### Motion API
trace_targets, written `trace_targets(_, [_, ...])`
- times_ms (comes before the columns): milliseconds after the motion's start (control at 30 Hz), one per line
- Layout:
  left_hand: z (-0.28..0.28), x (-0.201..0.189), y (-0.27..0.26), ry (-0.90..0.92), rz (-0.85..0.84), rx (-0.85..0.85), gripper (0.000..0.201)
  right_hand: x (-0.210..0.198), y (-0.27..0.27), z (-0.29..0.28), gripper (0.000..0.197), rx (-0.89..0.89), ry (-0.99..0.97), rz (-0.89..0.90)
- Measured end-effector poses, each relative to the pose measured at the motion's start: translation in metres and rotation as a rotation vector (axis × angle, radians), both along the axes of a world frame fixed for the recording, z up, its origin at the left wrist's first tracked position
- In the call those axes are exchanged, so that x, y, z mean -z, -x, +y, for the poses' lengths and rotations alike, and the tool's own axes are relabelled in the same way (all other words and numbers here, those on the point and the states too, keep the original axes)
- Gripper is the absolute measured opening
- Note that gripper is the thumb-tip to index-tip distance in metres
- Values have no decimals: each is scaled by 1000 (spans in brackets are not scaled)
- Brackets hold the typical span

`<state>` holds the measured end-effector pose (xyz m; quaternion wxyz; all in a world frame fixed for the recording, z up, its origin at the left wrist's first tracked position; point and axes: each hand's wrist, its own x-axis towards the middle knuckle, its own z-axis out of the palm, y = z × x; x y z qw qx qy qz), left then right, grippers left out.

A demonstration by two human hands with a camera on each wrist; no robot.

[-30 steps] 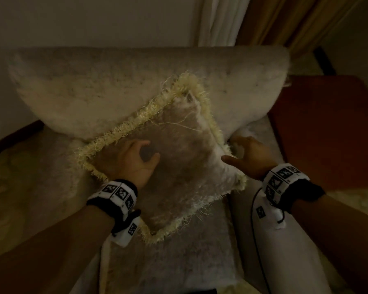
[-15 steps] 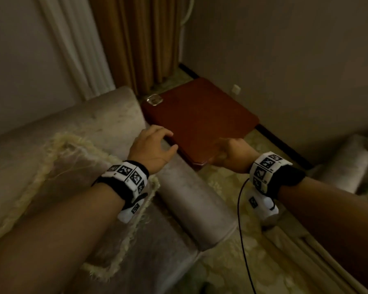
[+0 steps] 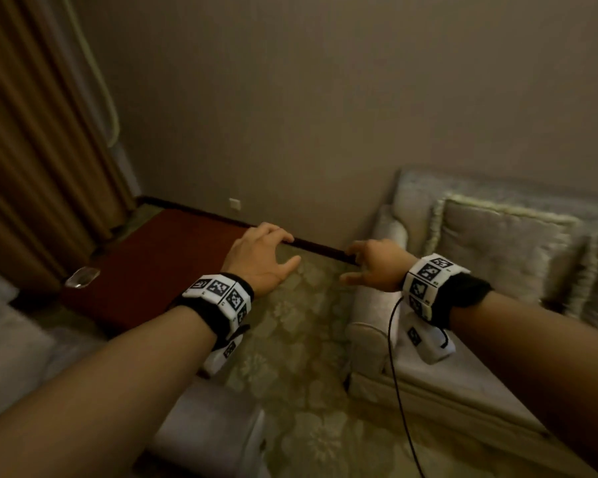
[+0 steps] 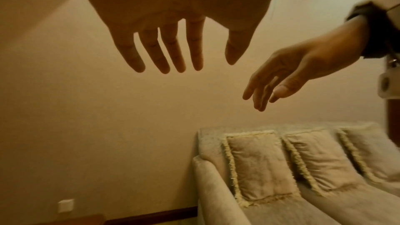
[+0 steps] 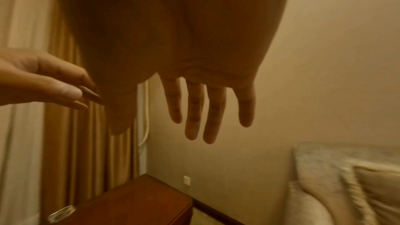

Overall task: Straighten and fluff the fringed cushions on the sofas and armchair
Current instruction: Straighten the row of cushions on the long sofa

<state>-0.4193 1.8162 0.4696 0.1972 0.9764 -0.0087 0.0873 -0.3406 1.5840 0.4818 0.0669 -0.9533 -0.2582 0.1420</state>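
sofa point(image 4: 270, 211), three fringed cushions point(image 4: 259, 165) leaning upright

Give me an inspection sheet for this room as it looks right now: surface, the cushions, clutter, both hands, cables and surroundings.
Surface: pale sofa on the right, seat bare near its armrest.
Job's things: fringed cushions lean in a row against the sofa back; none being touched.
Clutter: small clear glass object on the dark red side table.
Grippers: left hand and right hand both in the air, fingers relaxed, holding nothing.
Cables: black cable hangs from the right wrist band.
Surroundings: brown curtain, plain wall with socket, floral carpet.
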Motion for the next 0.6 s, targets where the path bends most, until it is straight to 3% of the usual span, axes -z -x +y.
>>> trace_targets(300, [-141,-11,-130,-102,53,364,43,-6,-51,-156,74,323,-5,-17])
trace_targets(600, [-234,4,-252,-197,144,647,47,-4,-82,-279,78,692,4,1])
